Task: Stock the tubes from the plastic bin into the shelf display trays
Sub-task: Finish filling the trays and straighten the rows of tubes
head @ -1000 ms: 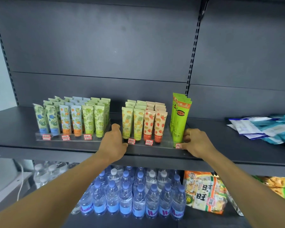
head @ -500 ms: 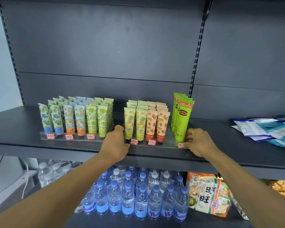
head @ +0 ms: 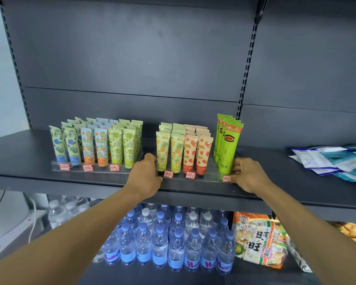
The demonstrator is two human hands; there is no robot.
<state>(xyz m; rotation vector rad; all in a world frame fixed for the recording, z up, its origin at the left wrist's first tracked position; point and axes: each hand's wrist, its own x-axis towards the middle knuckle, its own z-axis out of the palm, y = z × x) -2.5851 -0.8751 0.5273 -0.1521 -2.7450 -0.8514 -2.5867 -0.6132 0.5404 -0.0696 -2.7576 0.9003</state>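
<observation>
Dark shelf (head: 29,157) runs wide in front of me w/ two clear display trays on it: the left tray (head: 95,170) at 10 o'clock is packed w/ upright blue, orange & green tubes (head: 100,148), the right tray (head: 206,177) at 12 holds pineapple & strawberry tubes (head: 183,153) plus tall green tubes (head: 228,145) at its right end. Below, at 6, water bottles (head: 169,243) & a snack bag (head: 259,241); blue-white packets (head: 333,159) lie at 3. My left hand (head: 146,177) has fingers curled over the right tray's left front corner, my right hand (head: 248,174) has fingers bent, gripping its right front corner beside the green tubes.
</observation>
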